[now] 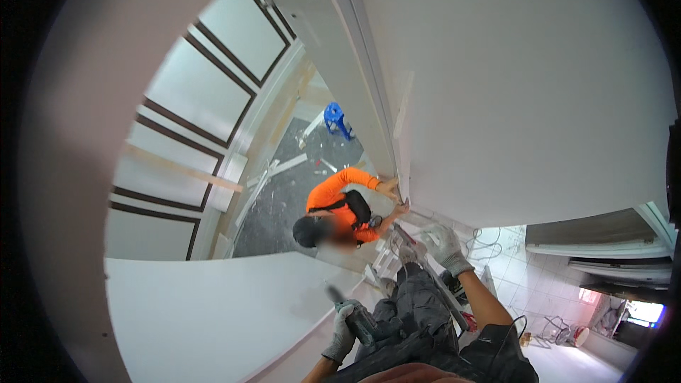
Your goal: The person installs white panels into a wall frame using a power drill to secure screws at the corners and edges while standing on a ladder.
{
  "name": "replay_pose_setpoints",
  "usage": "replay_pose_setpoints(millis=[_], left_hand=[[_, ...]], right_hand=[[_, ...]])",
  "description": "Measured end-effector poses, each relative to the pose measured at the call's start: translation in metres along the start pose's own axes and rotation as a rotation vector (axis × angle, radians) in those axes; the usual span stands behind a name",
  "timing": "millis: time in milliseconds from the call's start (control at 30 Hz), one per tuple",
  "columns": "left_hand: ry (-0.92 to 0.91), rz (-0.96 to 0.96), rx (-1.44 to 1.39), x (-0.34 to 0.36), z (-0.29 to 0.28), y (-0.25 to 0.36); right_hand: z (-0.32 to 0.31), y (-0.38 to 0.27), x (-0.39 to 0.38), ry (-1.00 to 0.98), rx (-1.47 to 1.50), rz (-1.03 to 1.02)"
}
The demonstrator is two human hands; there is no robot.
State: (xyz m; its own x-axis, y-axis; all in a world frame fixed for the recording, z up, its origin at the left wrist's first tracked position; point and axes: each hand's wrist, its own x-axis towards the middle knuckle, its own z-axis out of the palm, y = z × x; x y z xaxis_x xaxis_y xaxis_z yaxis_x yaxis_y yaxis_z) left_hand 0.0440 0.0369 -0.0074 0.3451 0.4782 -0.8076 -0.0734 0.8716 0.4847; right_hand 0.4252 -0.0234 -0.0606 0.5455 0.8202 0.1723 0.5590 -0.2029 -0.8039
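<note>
My left hand (342, 337), in a grey knit glove, is closed around a dark handheld power tool (363, 325) above my lap. The tool's exact kind is unclear. My right hand (443, 247), gloved alike, reaches forward beside the foot of a large white wall panel (511, 99). Its fingers look loosely bent and apart, with nothing visible in them. Below that hand runs a metal ladder (443, 287) next to my legs. Lower down, a person in an orange top (333, 198) and black cap has both hands at a narrow white strip (403, 142) along the panel's edge.
A blue stool (336, 120) and white offcuts (284, 167) lie about the dark floor (266, 220). Dark-trimmed wall panels (191, 128) line the left. A white ledge (213, 305) is at my left. Cables (486, 241) cross the tiled floor (514, 273) at right.
</note>
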Motion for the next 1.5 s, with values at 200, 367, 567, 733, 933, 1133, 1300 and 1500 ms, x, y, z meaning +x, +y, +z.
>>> replay_pose_setpoints(millis=[200,367,567,733,933,1133,1300,1500], left_hand=[[0.023,-0.127,0.033,0.005,-0.013,-0.06],[0.116,-0.123,-0.064,0.041,-0.016,-0.047],[-0.12,-0.114,0.075,0.062,-0.041,-0.059],[0.055,-0.168,0.066,0.067,-0.052,-0.072],[0.185,-0.197,0.132,0.068,-0.043,-0.076],[0.254,-0.256,0.071,0.082,-0.024,-0.081],[0.25,-0.286,0.148,0.107,-0.035,-0.074],[0.268,-0.354,0.046,0.116,-0.058,-0.078]], right_hand=[[0.031,0.164,-0.175,-0.295,-0.207,0.72],[0.063,0.267,-0.228,-0.534,-0.217,1.025],[0.08,0.325,-0.358,-0.643,-0.237,0.885],[0.056,0.383,-0.382,-0.392,-0.249,0.935],[-0.004,0.398,-0.291,-0.329,-0.205,0.981],[0.025,0.402,-0.271,-0.641,-0.152,0.974],[0.115,0.45,-0.306,-0.831,-0.297,0.899],[0.191,0.473,-0.338,-1.122,-0.407,0.876]])
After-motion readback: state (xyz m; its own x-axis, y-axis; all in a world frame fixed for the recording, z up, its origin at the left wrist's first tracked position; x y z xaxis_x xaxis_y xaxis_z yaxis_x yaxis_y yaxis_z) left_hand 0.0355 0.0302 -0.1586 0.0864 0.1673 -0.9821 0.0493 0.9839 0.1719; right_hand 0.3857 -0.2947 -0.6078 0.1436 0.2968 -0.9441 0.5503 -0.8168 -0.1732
